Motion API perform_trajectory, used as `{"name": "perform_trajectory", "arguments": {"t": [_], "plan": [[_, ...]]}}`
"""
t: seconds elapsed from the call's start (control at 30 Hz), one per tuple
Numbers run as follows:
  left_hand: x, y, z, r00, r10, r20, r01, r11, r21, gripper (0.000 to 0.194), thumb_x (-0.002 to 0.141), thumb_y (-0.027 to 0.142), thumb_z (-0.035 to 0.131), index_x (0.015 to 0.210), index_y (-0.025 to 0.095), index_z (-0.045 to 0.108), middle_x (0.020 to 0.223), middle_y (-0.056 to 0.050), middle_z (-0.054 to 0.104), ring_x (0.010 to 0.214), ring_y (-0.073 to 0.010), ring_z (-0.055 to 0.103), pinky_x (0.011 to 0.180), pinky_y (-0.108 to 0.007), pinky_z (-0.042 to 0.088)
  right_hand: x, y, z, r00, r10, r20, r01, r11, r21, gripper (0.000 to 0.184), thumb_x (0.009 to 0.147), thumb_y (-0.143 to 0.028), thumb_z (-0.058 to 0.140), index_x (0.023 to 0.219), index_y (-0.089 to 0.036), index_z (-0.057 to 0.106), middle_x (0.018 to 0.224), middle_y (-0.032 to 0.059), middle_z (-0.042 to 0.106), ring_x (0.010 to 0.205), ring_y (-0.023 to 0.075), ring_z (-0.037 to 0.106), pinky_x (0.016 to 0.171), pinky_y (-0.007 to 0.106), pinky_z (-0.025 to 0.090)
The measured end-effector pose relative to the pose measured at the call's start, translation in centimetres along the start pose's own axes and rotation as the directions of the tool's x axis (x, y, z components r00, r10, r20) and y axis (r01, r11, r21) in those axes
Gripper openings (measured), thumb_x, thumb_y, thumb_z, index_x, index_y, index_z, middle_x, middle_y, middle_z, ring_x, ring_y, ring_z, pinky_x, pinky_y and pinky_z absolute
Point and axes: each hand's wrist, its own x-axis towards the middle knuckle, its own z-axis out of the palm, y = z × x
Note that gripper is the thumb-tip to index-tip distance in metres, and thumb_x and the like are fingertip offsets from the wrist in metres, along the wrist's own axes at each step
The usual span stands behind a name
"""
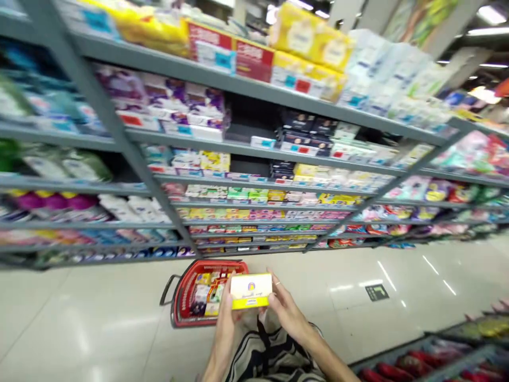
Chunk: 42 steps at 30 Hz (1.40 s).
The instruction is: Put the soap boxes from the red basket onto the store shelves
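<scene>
Between both hands I hold a small yellow and white box (pixel 251 289) with a round emblem; it looks like a boxed bar of soap. The fingers of my left hand (pixel 227 305) wrap its left end. My right hand (pixel 281 300), with a ring on one finger, grips the right end. Just left of the box, on the floor, stands a red shopping basket (pixel 178 302) with a dark handle. Several small boxes and packs lie inside it, partly covered by my left hand.
A grey shelf unit (pixel 262 87) fills the far side, its rows stocked with small boxes. Bagged goods (pixel 437 191) sit in the bay to the right, bottles and packs to the left. Another shelf (pixel 413 361) with red packs stands at the lower right. Shiny tile floor (pixel 107 318) lies between.
</scene>
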Motion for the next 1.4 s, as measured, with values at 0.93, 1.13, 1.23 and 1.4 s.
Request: {"name": "perform_trajectory", "arguments": {"t": [0.93,1.13,1.23,1.4], "plan": [[-5.6,-14.8,31.9,1.0,-0.026,-0.017,0.029,0.962,0.271,0.084,0.072,0.071,0.083,0.138,0.024,0.065,0.13,-0.015,0.074,0.096,-0.0305,0.077,0.075,-0.04,0.066,-11.7,-2.8,-35.0,0.963,-0.08,-0.256,0.152,0.949,0.275,0.078,0.086,-0.067,0.075,0.145,-0.02,0.057,0.087,-0.0004,0.066,0.057,0.0102,0.061,0.053,0.025,0.05],[-3.2,-16.4,37.9,0.999,-0.034,0.04,0.024,0.975,0.22,0.076,0.082,0.065,0.079,0.143,0.024,0.063,0.141,-0.017,0.069,0.111,-0.0318,0.073,0.087,-0.044,0.064,-10.3,-4.6,-40.5,0.948,-0.075,-0.31,0.174,0.937,0.304,0.078,0.086,-0.068,0.073,0.145,-0.021,0.055,0.086,-0.002,0.062,0.058,0.0098,0.058,0.057,0.026,0.05],[-0.6,-16.8,39.4,0.998,-0.045,0.048,0.035,0.98,0.198,0.071,0.079,0.063,0.082,0.136,0.023,0.067,0.137,-0.017,0.072,0.112,-0.0317,0.074,0.088,-0.043,0.063,-9.0,-5.0,-42.0,0.934,-0.064,-0.351,0.165,0.949,0.267,0.079,0.087,-0.07,0.071,0.145,-0.02,0.055,0.082,-0.0019,0.062,0.057,0.0112,0.056,0.056,0.026,0.048],[4.6,-17.1,42.5,0.985,-0.138,0.102,0.12,0.979,0.163,0.078,0.069,0.07,0.086,0.127,0.02,0.069,0.113,-0.018,0.08,0.1,-0.0357,0.077,0.076,-0.039,0.062,-7.0,-6.9,-44.5,0.879,-0.052,-0.474,0.132,0.981,0.138,0.084,0.089,-0.076,0.063,0.146,-0.016,0.052,0.076,-0.0017,0.06,0.055,0.013,0.055,0.054,0.027,0.046]]}}
